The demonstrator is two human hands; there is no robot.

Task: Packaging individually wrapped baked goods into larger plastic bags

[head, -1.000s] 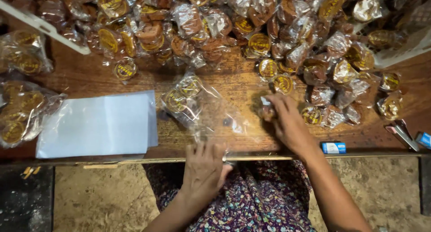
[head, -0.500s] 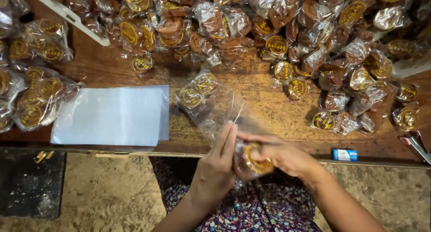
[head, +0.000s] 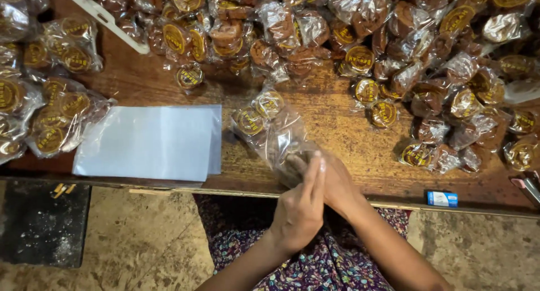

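Head cam: long brown wooden table (head: 349, 156), piled w/ cellophane-wrapped round brown sweets (head: 394, 37) along the far side, flat stack of clear plastic sheets (head: 149, 142) at left. Clear plastic bag holding gold-labelled sweets (head: 270, 128) lies mid-table. Vs. 0.5 s ago, both hands moved up to the bag's near end: left hand (head: 301, 209) & right hand (head: 337, 181) closed round it, sweet no longer seen, prob. inside. Small blue box (head: 442, 198) on the edge.

wooden table (head: 337, 128): wrapped round cakes (head: 360, 37) heaped along far and right sides, stack of clear flat bags (head: 149, 142) near front-left edge, small blue box (head: 442, 198) at front-right edge
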